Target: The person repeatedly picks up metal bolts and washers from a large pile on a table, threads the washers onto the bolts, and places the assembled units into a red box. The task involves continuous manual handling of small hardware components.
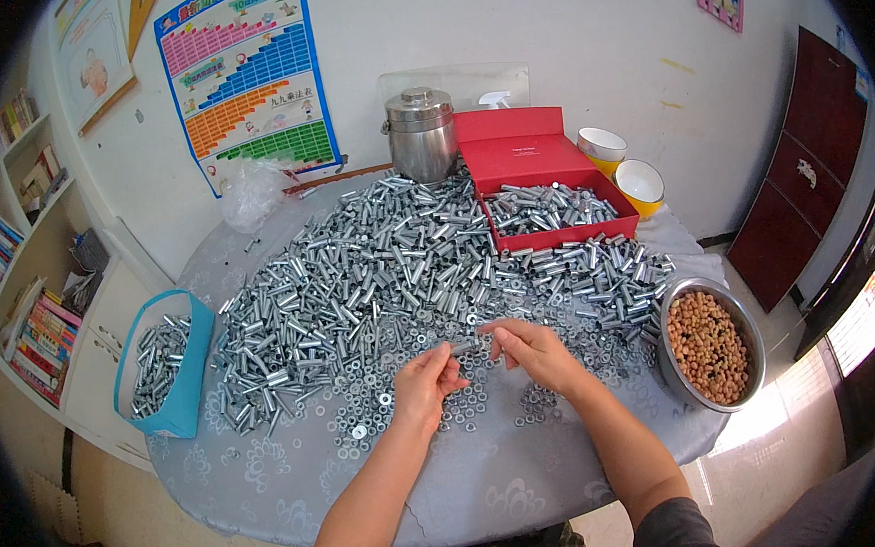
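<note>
My left hand [426, 382] and my right hand [534, 351] meet over the near middle of a round table [491, 491]. Together they pinch one short silver metal sleeve [470, 347] between their fingertips. Just beyond them a big heap of the same silver sleeves [377, 267] covers the table. Under and around my hands lie several small nuts and washers [385, 402].
A red open box [555, 234] holds more sleeves at the back right. A blue basket [195, 374] with sleeves hangs at the table's left edge. A steel bowl of brown nuts [707, 345] sits right; a steel canister [421, 134], two yellow bowls [640, 183], bookshelves [16, 259].
</note>
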The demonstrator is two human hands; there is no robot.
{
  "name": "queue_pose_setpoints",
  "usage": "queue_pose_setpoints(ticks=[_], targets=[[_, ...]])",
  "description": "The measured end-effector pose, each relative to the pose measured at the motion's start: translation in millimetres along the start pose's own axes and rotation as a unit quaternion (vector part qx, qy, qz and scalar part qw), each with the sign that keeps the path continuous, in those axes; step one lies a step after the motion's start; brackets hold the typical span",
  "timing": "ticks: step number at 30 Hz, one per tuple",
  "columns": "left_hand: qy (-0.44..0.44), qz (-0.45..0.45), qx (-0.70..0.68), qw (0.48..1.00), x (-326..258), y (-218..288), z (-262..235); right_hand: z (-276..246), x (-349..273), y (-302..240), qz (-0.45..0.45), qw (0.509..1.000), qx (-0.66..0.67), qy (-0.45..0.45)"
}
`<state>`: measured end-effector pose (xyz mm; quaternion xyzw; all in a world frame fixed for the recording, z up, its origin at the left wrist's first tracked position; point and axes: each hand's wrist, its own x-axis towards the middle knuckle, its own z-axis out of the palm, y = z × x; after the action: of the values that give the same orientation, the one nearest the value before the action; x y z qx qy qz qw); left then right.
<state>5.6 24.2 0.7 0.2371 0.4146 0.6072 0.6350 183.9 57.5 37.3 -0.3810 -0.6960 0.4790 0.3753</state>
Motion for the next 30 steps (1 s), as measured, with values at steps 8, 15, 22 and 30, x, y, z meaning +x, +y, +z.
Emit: queue_pose_setpoints(ticks=[8,15,22,30], targets=[[-0.001,0.004,0.008,1.000,-1.2,0.3,1.5,-4.5,2.5,17.3,0.050,0.998,-0.002,-0.032],[-0.016,0.004,0.019,1.000,-1.4,-0.4,1.1,2.4,2.6,11.3,0.036,0.998,0.019,-0.037],[-0.031,0.009,0.034,0.999,0.3,-3.7,-0.4,5.4,1.6,6.1,0.039,0.997,0.063,-0.007],[-0.096,0.122,0.215,0.964,-5.7,-5.4,10.8,-9.3,5.4,13.4,0.156,0.976,0.141,-0.052]])
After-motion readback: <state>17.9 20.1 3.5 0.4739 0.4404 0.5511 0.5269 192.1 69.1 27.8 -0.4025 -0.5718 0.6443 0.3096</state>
